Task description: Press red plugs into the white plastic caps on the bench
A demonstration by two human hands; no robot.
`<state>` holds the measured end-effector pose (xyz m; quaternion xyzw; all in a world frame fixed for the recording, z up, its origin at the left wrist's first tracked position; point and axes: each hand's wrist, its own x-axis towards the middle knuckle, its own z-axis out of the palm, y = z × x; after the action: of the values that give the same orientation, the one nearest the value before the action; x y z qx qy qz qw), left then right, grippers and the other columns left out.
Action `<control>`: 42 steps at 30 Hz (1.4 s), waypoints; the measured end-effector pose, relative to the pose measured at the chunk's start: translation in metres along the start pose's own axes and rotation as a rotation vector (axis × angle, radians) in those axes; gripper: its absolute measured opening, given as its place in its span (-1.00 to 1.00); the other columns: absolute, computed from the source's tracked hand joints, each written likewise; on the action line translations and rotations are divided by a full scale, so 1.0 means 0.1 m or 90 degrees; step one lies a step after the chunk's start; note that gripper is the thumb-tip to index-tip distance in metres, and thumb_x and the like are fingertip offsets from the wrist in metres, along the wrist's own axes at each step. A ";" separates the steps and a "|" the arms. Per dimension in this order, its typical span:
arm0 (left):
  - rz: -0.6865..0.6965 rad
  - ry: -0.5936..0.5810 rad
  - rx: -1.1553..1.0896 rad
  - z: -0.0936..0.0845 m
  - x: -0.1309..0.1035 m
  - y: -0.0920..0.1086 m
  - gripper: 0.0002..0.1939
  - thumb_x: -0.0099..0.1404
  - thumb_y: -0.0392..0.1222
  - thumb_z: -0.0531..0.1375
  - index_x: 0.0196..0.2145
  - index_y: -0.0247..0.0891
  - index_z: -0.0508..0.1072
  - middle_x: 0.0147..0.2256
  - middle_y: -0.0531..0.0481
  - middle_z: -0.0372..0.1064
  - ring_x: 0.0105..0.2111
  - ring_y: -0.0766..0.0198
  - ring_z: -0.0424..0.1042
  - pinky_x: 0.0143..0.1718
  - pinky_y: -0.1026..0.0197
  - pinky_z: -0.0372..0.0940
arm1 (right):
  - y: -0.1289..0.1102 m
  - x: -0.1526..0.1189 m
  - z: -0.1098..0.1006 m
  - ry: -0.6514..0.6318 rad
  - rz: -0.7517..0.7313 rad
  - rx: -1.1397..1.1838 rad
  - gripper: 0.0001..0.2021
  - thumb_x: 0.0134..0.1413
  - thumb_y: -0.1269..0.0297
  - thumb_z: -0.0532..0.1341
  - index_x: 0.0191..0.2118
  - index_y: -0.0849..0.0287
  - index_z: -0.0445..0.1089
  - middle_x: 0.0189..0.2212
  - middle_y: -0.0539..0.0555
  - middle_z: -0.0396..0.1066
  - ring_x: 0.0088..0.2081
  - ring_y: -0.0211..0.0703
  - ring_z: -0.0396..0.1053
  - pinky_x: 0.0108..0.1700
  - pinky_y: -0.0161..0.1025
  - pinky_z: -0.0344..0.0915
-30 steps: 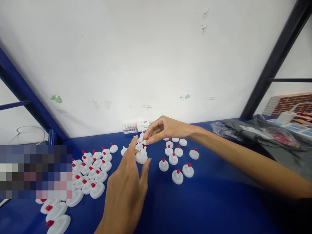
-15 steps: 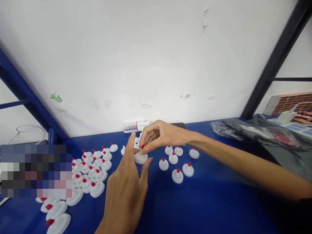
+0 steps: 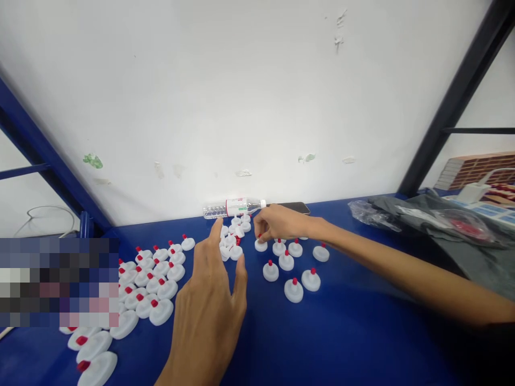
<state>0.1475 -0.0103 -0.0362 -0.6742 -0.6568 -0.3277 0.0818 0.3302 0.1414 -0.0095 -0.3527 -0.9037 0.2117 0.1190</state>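
My left hand (image 3: 211, 300) is open above the blue table (image 3: 341, 332), thumb and fingers apart, with nothing between them. Beyond its fingertips lies a small pile of white caps (image 3: 231, 241), some with red parts. My right hand (image 3: 273, 222) is closed, fingertips pinching the red tip of a white round cap (image 3: 261, 246) at or just over the table. Around that hand stand several similar red-tipped caps (image 3: 286, 261), spaced loosely. A denser group of red-tipped caps (image 3: 161, 311) spreads over the table to the left.
A clear plastic bottle (image 3: 237, 207) lies along the wall, a dark phone (image 3: 295, 207) beside it. On the right are grey bags (image 3: 426, 214) and a brick-patterned stack (image 3: 478, 169). Blue frame posts (image 3: 52, 155) rise at the sides. A blurred block covers part of the left.
My right hand has carried the red-tipped cap from between my left thumb and fingers rightward to the loose group. My left hand stays nearly in place, now empty, and the pile behind shows.
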 end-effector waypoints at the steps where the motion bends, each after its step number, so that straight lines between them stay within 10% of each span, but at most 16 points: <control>1: 0.002 -0.003 0.000 0.00 0.00 0.00 -0.38 0.49 -0.04 0.04 0.40 0.00 -0.09 0.11 -0.12 0.37 -0.38 0.21 0.55 -0.52 0.18 0.38 | 0.01 -0.01 0.00 -0.002 0.014 -0.023 -0.89 0.00 0.43 0.44 -0.43 0.21 0.51 -0.48 0.00 0.56 -0.48 -0.20 0.48 -0.45 -0.31 0.24; 10: -0.006 -0.015 0.005 -0.01 0.01 0.02 -0.41 0.49 -0.06 0.05 0.39 -0.02 -0.04 0.07 -0.09 0.38 -0.46 0.27 0.51 -0.53 0.19 0.37 | -0.04 0.01 -0.09 0.049 0.051 -0.100 -0.74 0.22 0.07 0.31 -0.14 0.14 0.58 -0.33 0.05 0.61 -0.43 -0.19 0.48 -0.41 -0.28 0.23; 20: 0.007 -0.016 -0.016 -0.02 0.03 -0.12 -0.53 0.49 -0.07 0.00 0.31 -0.05 0.17 0.10 -0.12 0.38 -0.39 0.23 0.55 -0.44 0.16 0.42 | 0.11 0.56 0.08 0.119 0.035 -0.168 -0.96 0.09 0.44 0.37 -0.33 0.22 0.61 -0.37 0.14 0.61 -0.33 -0.09 0.50 -0.37 -0.26 0.17; 27: -0.024 -0.004 -0.114 -0.22 0.14 -0.28 -0.41 0.38 0.20 0.12 0.29 -0.01 0.28 -0.07 -0.03 0.53 -0.44 0.21 0.51 -0.57 0.22 0.30 | -0.45 0.13 -0.37 0.057 -0.166 0.016 -0.84 0.22 0.16 0.35 -0.23 0.14 0.61 -0.33 0.00 0.61 -0.33 -0.26 0.49 -0.32 -0.35 0.29; 33: -0.084 -0.051 -0.247 -0.39 0.20 -0.26 -0.49 0.24 0.28 0.22 -0.07 -0.14 0.58 -0.42 0.06 0.52 -0.69 0.33 0.28 -0.70 0.27 0.15 | -0.94 -0.10 -0.34 0.047 -0.322 0.201 -0.78 0.22 0.12 0.35 -0.23 0.18 0.60 -0.33 0.03 0.60 -0.33 -0.26 0.47 -0.32 -0.34 0.28; 42: -0.092 -0.064 -0.138 -0.46 0.29 -0.48 -0.48 0.20 0.27 0.25 0.04 0.03 0.53 -0.46 0.14 0.56 -0.66 0.25 0.40 -0.49 0.18 0.26 | -0.21 0.35 -0.14 0.012 -0.181 -0.096 -0.93 0.18 0.40 0.34 -0.25 0.17 0.61 -0.34 0.04 0.61 -0.31 -0.18 0.50 -0.30 -0.30 0.23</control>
<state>0.0845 -0.0051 0.0003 -0.6454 -0.6678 -0.3677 -0.0483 0.2974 0.1560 0.0148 -0.2315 -0.9565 0.1211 0.1298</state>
